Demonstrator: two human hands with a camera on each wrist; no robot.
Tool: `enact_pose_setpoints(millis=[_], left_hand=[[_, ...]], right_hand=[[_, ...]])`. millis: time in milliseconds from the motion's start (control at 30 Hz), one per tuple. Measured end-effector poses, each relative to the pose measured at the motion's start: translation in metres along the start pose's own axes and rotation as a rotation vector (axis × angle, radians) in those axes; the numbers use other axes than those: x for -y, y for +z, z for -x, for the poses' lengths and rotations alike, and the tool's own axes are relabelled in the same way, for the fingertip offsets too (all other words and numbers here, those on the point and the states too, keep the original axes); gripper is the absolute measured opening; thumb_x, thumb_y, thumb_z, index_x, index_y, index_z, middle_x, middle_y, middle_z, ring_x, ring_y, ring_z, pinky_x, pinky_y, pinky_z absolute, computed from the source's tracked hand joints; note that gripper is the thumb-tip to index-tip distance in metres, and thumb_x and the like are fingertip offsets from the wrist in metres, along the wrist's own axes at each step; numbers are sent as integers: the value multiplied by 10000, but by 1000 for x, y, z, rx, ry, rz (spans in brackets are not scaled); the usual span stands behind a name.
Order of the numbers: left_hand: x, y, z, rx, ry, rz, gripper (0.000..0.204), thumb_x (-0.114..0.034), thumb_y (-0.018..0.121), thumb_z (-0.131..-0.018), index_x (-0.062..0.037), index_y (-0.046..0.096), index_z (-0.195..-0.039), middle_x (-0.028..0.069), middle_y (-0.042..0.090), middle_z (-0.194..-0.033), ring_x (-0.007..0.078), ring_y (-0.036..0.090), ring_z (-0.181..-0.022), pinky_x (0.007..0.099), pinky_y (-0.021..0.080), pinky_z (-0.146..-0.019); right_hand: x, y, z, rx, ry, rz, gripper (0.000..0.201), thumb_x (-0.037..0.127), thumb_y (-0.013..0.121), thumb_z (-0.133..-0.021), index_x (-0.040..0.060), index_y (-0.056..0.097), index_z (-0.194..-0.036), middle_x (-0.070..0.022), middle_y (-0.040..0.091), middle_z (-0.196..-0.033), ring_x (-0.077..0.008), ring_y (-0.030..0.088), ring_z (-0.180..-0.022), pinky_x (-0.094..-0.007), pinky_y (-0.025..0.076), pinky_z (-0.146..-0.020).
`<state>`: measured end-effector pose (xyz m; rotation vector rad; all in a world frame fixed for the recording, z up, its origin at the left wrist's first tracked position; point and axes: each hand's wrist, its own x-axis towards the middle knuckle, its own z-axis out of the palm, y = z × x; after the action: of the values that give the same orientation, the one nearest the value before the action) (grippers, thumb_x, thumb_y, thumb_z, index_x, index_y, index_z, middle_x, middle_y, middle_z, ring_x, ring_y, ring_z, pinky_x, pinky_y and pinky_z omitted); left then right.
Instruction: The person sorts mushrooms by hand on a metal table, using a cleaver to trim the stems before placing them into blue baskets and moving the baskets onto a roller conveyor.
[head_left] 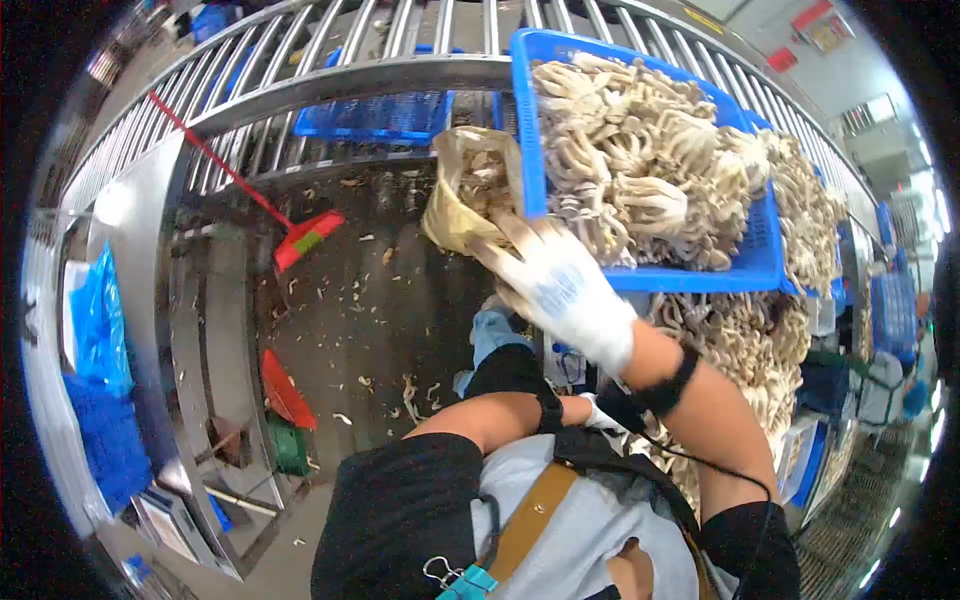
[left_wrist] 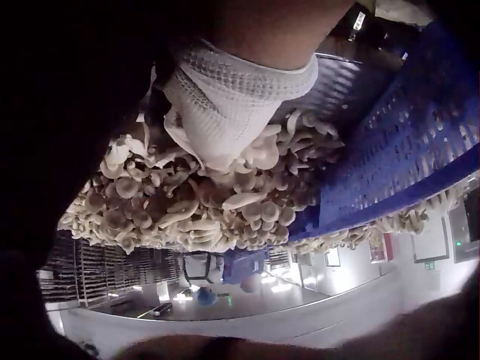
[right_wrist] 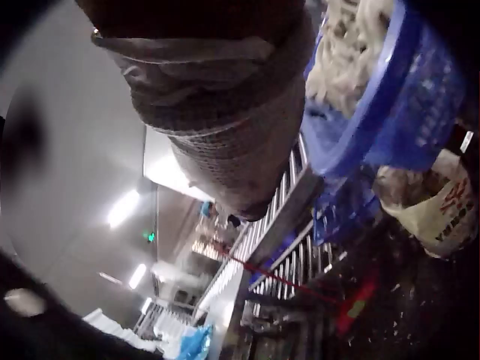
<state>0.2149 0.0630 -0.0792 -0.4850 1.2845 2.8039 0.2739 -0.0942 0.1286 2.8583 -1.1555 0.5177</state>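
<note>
My right hand (head_left: 565, 290), in a white glove with soiled fingertips, reaches over the rim of a yellowish plastic bag (head_left: 455, 215). Its fingers are extended and spread, with nothing seen between them. Brownish scraps lie inside the bag. My left hand (left_wrist: 225, 120), gloved too, dips into a heap of mushrooms (left_wrist: 195, 214) with pale stems and brown-grey caps. Its fingers are hidden, so I cannot tell what they hold. In the head view, most of that hand is behind my right arm. A blue crate (head_left: 650, 280) heaped with mushrooms (head_left: 640, 150) stands beside the bag.
Metal rollers (head_left: 400, 35) run behind the crate. A red broom (head_left: 305, 240) and a red dustpan (head_left: 285, 390) are at the left, with mushroom bits scattered on the dark floor (head_left: 350, 300). A blue plastic bag (head_left: 100, 320) lies at the far left.
</note>
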Motion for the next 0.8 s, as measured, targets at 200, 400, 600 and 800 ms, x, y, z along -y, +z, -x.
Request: enact_pose_setpoints(millis=[200, 400, 600, 800], left_hand=[[-10, 10, -11, -70, 38, -231, 821, -289, 683, -805, 62, 242, -1403, 162, 549, -1184, 200, 556, -1009, 323, 504, -793], [-23, 69, -41, 441, 21, -328, 608, -146, 698, -775, -20, 419, -1300, 59, 538, -1116, 145, 539, -942, 304, 498, -804], [-42, 115, -41, 425, -161, -644, 823, -190, 793, -746, -24, 330, -1406, 89, 507, -1315, 192, 472, -1221, 346, 372, -1049], [-45, 102, -58, 519, -337, -535, 268, -63, 600, -852, -65, 544, -1115, 13, 568, -1033, 123, 551, -876, 247, 450, -724]], right_hand=[[21, -55, 279, -138, 1186, -397, 466, 206, 748, -759, 12, 561, -1140, -143, 655, -981, -268, 636, -888, -377, 518, -799], [131, 6, 396, -967, 1608, -590, 361, 77, 578, -930, -1, 470, -1265, -90, 588, -1125, -157, 582, -930, -315, 506, -834], [164, 19, 394, -1491, 1643, -888, 365, 111, 582, -911, -4, 479, -1241, -88, 602, -1087, -166, 599, -953, -305, 496, -831], [171, 24, 401, -1759, 1439, -1221, 245, 80, 555, -921, 23, 496, -1152, -96, 620, -971, -213, 662, -808, -348, 577, -715]])
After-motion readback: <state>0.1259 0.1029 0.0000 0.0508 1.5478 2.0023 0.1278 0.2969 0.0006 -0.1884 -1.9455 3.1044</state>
